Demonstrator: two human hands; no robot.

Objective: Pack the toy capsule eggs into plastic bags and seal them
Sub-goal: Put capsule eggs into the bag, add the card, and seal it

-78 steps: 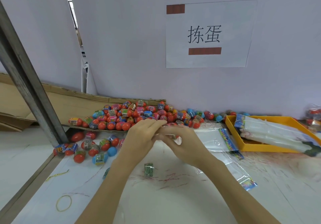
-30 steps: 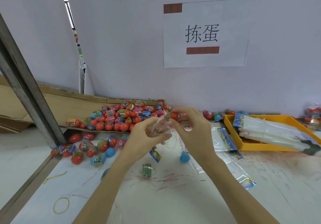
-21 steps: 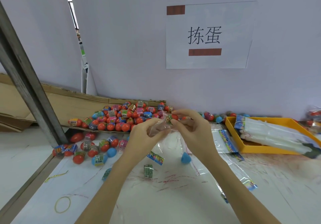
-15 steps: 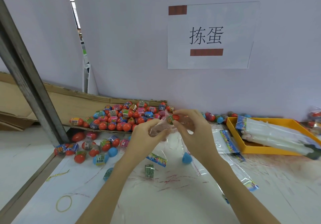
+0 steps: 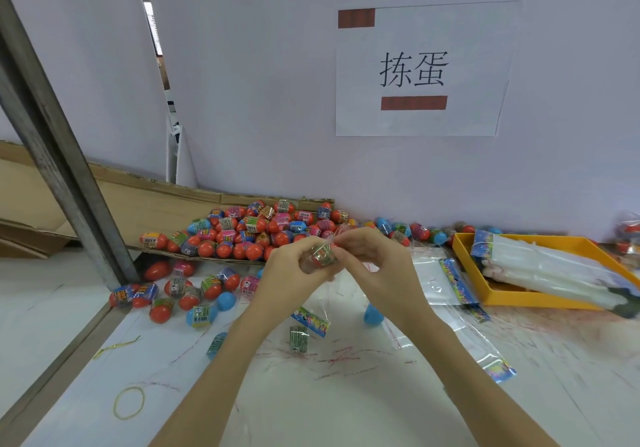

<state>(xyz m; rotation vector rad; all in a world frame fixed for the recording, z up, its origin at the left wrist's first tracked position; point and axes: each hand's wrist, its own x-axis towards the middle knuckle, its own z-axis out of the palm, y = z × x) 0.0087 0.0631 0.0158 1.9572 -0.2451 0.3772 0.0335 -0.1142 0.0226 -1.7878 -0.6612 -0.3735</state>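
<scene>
Currently, both hands are raised above the desk (image 5: 346, 394) at the centre of the view. The left hand (image 5: 291, 270) and the right hand (image 5: 377, 266) meet around a clear plastic bag (image 5: 313, 315). One capsule egg (image 5: 320, 256), red with a green printed band, sits in the upper part of the bag between the two hands. The fingers (image 5: 304, 249) of the left hand are curled and grip the bag around the egg. The right hand pinches the bag film beside the egg with curled fingers (image 5: 353, 238). The lower end of the bag, with a coloured printed strip, hangs down near the desk.

A large heap of loose eggs (image 5: 252, 231) lies behind the hands on a sheet of cardboard (image 5: 156, 200) against the wall. A smaller group of scattered eggs (image 5: 183, 294) lies on the desk to the left of the left forearm. A single blue egg (image 5: 373, 315) lies on the desk just beside the right wrist.

Flat empty bags (image 5: 440, 283) lie to the right of the hands. Further right, a yellow tray (image 5: 540, 299) holds a stack of bags. A rubber band (image 5: 129, 406) lies on the desk at lower left. A paper sign (image 5: 422, 68) is fixed to the wall above.
</scene>
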